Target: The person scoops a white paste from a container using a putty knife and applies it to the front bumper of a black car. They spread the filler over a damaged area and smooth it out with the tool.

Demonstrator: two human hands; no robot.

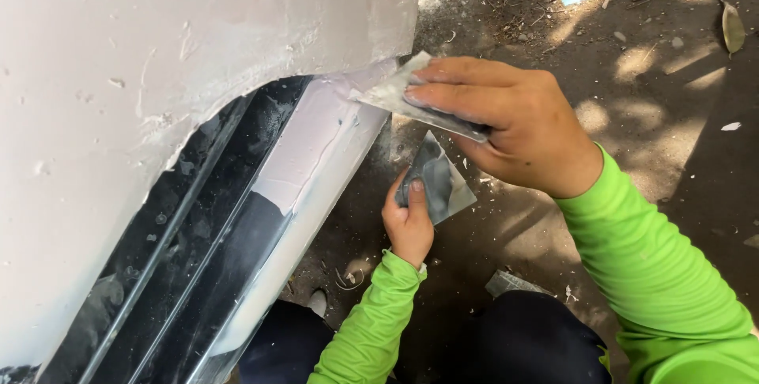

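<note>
Your right hand [506,123] sits upper middle of the frame, fingers flat and clamped on a putty-smeared spreader [411,99], its edge pressed against the pale filler strip [316,147] on the car's sill. Your left hand [407,222] is lower, dead centre, pinching a small grey mixing plate [439,182] just under the right one. The sanded, whitish body panel [158,76] fills the left side, with dirt ground [632,76] on the right.
</note>
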